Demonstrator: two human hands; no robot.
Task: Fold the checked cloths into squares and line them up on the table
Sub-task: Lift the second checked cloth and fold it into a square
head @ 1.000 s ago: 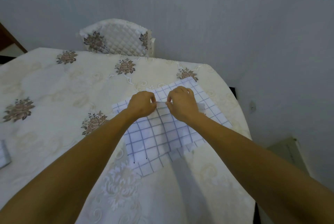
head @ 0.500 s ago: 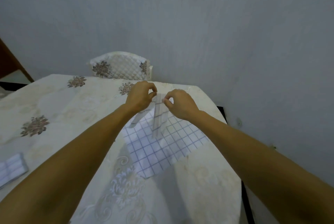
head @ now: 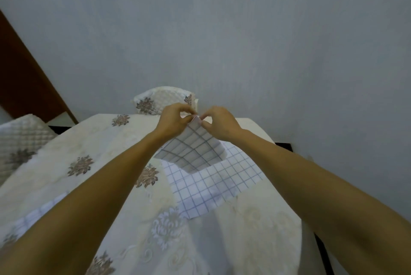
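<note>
L hand (head: 175, 121) + R hand (head: 220, 124): narrow pinch grip on raised edge of checked cloth (head: 193, 150). Prob. light, limp, sags; take by corners.

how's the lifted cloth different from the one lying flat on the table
The lifted cloth hangs, pinched at its top by the left hand and right hand; the flat cloth lies spread on the table, no hand on it. The lifted cloth bows and looks grey in shade; the flat cloth is brighter. Both are white with a grid check.
</note>
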